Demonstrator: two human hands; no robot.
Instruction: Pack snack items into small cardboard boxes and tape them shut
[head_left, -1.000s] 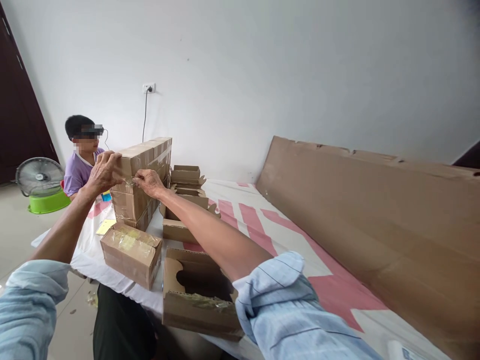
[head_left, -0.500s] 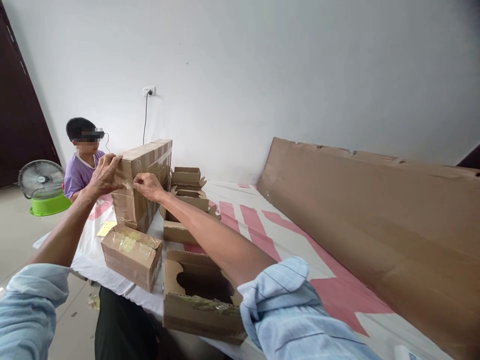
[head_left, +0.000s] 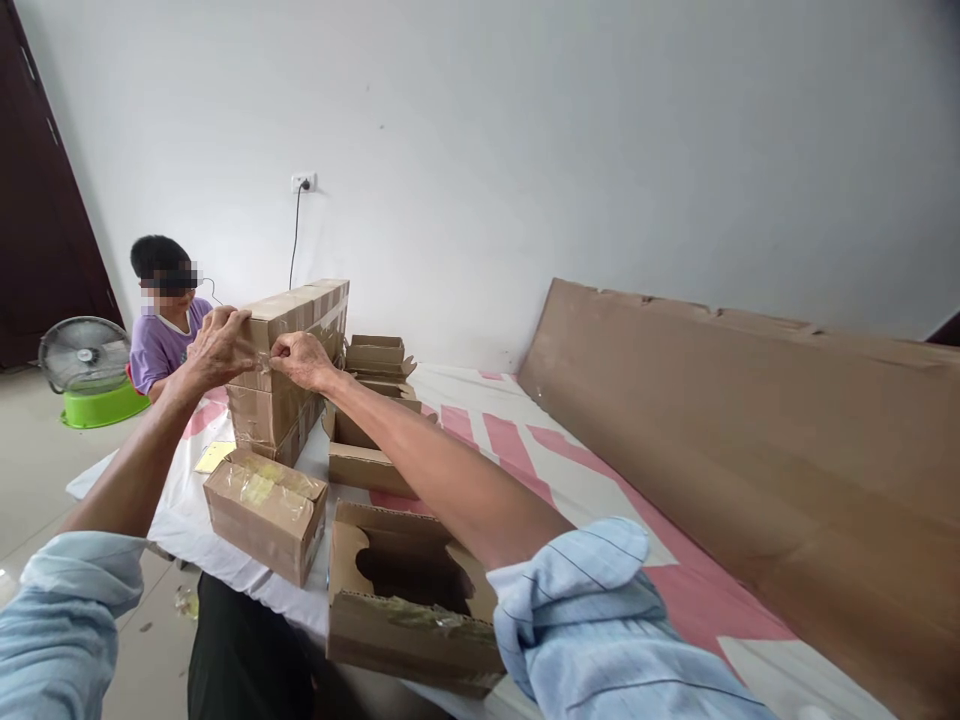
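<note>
Taped cardboard boxes stand stacked in a long row, and my left hand (head_left: 217,350) grips the near left side of the top box (head_left: 264,330), its fingers over the upper edge. Close beside it, my right hand (head_left: 301,360) is closed in a pinch at the near corner of that box. A strip of clear tape (head_left: 262,368) shows at its fingertips. Below the hands is another taped box (head_left: 255,415) of the stack. Nearer to me sits a single closed box (head_left: 262,510) with clear and yellowish tape on its top.
Open cardboard boxes (head_left: 412,640) line up right of the stack on a pink-and-white cloth (head_left: 660,590). A large cardboard sheet (head_left: 735,430) leans at the right. Across the table is a person (head_left: 161,345) in purple, beside a fan (head_left: 84,355). A yellow paper (head_left: 214,456) lies by the stack.
My right hand has shifted slightly up at the box corner, its fingers still pinched. My left hand stays on the top box. The view has moved a little.
</note>
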